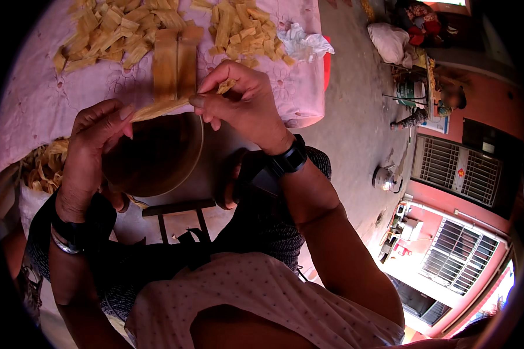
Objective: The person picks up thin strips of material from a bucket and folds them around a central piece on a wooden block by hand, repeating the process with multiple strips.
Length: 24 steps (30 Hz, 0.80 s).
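Observation:
A flat, yellowish dried strip point(160, 109) is stretched between my two hands above the near edge of the cloth-covered table. My left hand point(102, 125) pinches its left end between thumb and fingers. At the other end, my right hand point(241, 102) grips it, and a short yellow piece point(226, 86) pokes out between the fingers. Just beyond the strip lies a brown wooden board point(166, 67) on the pink cloth point(116, 81). Loose heaps of similar yellow pieces point(122, 32) point(244, 29) flank the board. Below my hands sits a round, dark basin point(157, 157).
A sack point(43, 168) of yellow strips stands at the left. Crumpled white plastic point(305, 43) rests by the table's right edge. A low wooden frame point(180, 209) is between my legs. Across the concrete floor point(355, 104) are a kettle point(384, 178) and another person point(451, 102).

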Available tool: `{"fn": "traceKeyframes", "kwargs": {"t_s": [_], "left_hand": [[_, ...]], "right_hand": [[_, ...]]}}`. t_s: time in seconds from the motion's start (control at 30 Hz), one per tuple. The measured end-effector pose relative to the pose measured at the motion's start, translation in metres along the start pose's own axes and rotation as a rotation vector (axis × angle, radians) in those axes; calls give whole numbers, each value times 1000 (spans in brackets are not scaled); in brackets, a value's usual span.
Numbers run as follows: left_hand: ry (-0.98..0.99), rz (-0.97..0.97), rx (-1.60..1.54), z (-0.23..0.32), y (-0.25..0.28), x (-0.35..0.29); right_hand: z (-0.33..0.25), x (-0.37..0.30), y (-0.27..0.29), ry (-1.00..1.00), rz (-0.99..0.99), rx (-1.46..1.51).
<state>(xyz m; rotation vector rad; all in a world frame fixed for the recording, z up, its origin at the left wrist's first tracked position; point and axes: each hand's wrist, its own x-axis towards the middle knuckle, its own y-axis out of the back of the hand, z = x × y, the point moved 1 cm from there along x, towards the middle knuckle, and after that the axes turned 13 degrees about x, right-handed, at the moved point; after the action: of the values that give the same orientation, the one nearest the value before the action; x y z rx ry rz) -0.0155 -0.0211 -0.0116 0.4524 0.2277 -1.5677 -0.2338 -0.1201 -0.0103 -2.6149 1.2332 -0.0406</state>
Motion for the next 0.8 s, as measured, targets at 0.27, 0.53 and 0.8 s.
{"fn": "traceKeyframes", "kwargs": {"t_s": [0.27, 0.53, 0.8], "left_hand": [[-123, 159, -38, 19, 7, 37], [-188, 183, 157, -5, 1, 54], [-171, 190, 8, 5, -19, 24]], "right_hand": [[10, 32, 16, -18, 128, 124], [33, 37, 19, 78, 164, -168], [-13, 4, -7, 725, -81, -680]]}}
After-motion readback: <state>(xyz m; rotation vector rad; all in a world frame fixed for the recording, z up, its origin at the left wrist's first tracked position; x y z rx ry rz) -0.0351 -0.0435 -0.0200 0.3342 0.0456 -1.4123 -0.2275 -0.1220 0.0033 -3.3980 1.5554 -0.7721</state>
